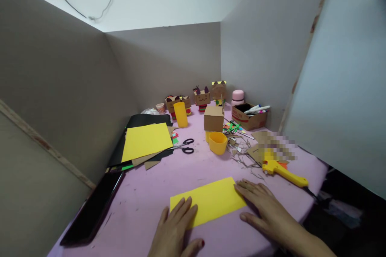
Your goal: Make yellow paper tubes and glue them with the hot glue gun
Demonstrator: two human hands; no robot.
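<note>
A pink table [144, 204] fills the lower middle of the frame, fenced on three sides by plain grey and white partition boards [66, 88]. At the bottom centre lies a yellow paper strip [211, 198], flat on the pink surface. The left hand [176, 229] rests with its fingers together and flat on the strip's lower left end; the right hand [265, 209] lies flat with fingers slightly spread, fingertips touching the strip's right end. Right of centre, just above the right hand, a yellow glue gun [283, 171] lies among cardboard scraps [241, 150]. At centre are a yellow cup on its side [217, 143], a small cardboard box [214, 118] and black scissors [185, 146]. Left of these, a yellow sheet [146, 140] rests on black paper [144, 121]. Cardboard figures [202, 98] and a pen box [249, 117] stand at the back.
</note>
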